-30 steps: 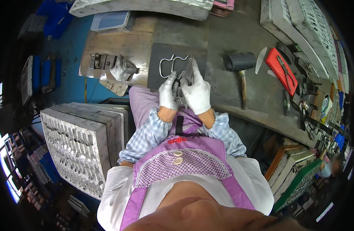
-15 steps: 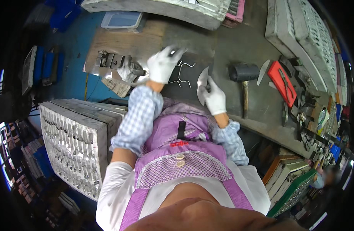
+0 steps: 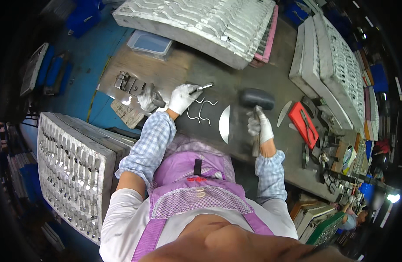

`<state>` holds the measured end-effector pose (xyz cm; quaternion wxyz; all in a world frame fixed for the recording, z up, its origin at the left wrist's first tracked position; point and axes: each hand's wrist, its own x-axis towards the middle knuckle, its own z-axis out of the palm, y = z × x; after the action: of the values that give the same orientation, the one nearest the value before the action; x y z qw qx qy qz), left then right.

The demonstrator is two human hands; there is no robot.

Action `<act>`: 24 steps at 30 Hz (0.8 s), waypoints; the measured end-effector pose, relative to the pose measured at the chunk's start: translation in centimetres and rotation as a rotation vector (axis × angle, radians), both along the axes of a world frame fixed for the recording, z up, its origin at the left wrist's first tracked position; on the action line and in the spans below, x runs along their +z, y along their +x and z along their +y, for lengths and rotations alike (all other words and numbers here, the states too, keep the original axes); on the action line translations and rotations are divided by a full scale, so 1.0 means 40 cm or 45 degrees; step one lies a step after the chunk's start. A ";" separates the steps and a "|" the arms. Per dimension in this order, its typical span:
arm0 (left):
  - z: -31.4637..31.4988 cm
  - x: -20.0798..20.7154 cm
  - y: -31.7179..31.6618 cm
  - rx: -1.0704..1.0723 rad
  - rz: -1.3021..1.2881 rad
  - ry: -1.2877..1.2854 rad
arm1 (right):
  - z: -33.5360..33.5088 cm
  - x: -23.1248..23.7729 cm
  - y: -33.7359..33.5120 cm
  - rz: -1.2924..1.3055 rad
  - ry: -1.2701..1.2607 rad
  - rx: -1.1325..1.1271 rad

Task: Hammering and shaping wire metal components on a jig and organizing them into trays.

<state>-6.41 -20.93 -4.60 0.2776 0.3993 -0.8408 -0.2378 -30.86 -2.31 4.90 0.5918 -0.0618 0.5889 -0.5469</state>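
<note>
My left hand (image 3: 182, 98), in a white glove, is closed on a short shiny metal rod-like piece (image 3: 205, 87) that points to the right. Close beside it, two thin bent wire pieces (image 3: 204, 114) lie on a dark mat. To their right rests a silvery crescent-shaped blade (image 3: 224, 125), touched by neither hand. My right hand (image 3: 264, 127), also gloved, has its fingers curled round the wooden handle of a black-headed mallet (image 3: 256, 98). Part of the handle (image 3: 255, 147) shows below the hand; the head lies beyond it.
Left of my left hand are a metal fixture (image 3: 130, 83) and a crumpled grey-white cloth (image 3: 149, 98). Farther back stand a clear plastic box (image 3: 150, 43) and a large white tray (image 3: 187, 32) of metal parts. On the right lies a red tray (image 3: 303, 125) with pliers, before stacked trays (image 3: 336, 74).
My right hand has let go of the crescent blade, now lying on the mat, and has moved right onto the mallet handle. In my left hand a shiny metal piece now shows clearly. The view has shifted.
</note>
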 end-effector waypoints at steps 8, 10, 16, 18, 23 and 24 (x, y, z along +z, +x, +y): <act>0.008 0.025 -0.024 0.030 -0.005 -0.057 | -0.203 0.174 0.161 1.963 -1.061 -0.393; 0.004 -0.009 -0.016 0.074 0.107 0.039 | -0.147 0.055 0.194 2.497 -0.223 0.402; 0.008 0.011 -0.033 0.235 -0.208 0.069 | 0.050 0.006 -0.008 1.637 0.451 0.413; 0.063 0.066 -0.027 0.255 0.071 0.269 | 0.154 -0.038 -0.066 1.965 0.750 0.297; 0.217 0.138 -0.033 0.110 1.195 1.660 | 0.109 -0.037 0.092 2.593 0.097 0.039; 0.248 0.152 -0.057 0.259 1.219 1.871 | 0.087 -0.093 0.138 2.484 -0.027 0.186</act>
<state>-8.69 -11.01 1.48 0.2928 0.4073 -0.2292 -0.8341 -25.34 1.16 1.17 -0.1233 -0.5288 0.8097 -0.2228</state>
